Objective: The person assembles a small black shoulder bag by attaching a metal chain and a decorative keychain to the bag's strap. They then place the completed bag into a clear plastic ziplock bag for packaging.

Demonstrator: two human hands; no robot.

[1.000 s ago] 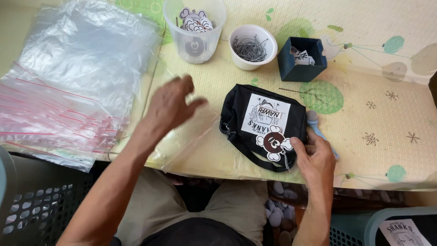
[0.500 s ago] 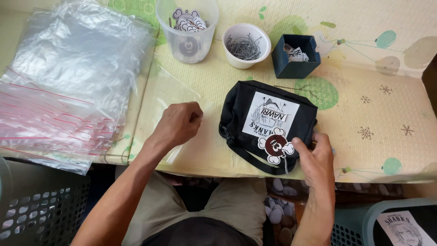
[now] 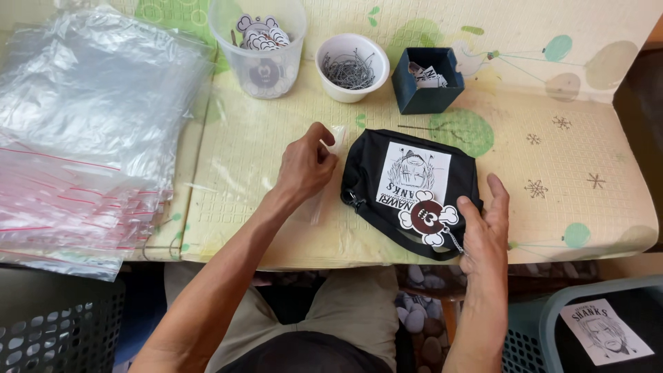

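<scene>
In the head view, a pale yellow table [image 3: 566,145] printed with green blobs and little snowflakes filled most of the frame, with dark floor and pebbles showing below its front edge. A thick stack of clear plastic bags [image 3: 83,131] with red zip lines lay over the table's left end. Along the back stood a clear plastic cup [image 3: 261,48] holding cartoon charms, a white bowl [image 3: 351,67] full of thin metal chains or pins, and a small dark blue box [image 3: 427,81] with printed tags inside. A dark basket [image 3: 55,331] sat at the lower left, and a blue-grey basket [image 3: 587,324] at the lower right held another black bag with a printed patch. A black pouch [image 3: 411,183] with a white picture patch and a skull charm lay near the front edge, just right of centre. The left hand [image 3: 304,166] was curled, its fingers pinched together on a small clear bag [image 3: 336,138] just left of the pouch. The right hand [image 3: 487,224] rested against the pouch's lower right corner, fingers apart and straight.
</scene>
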